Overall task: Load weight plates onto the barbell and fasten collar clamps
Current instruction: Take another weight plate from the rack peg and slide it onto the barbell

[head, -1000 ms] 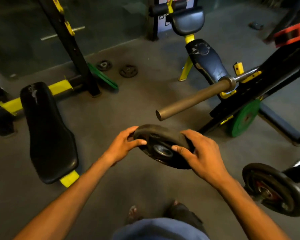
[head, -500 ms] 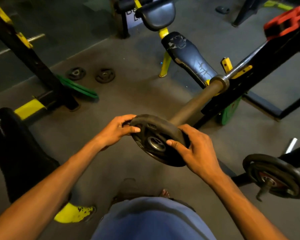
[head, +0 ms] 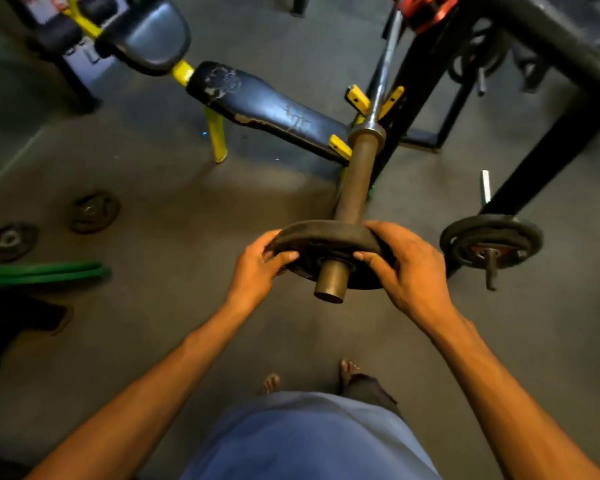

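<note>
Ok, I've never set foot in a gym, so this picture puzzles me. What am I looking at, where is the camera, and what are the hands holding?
The camera sits on the person's head and looks down, so you see their own arms, shirt and bare feet. The left hand and right hand grip a round black weight plate by its edges. The plate's centre hole is threaded over the thick brown end of a barbell, whose tip pokes out toward the camera. The bar's thin silver part rests in a black rack with yellow hooks. Behind it is a worn black bench. On the floor at left lie two small plates and a green plate. At right, another loaded bar end shows. Something red sits at the top of the rack, perhaps a clamp.
</note>
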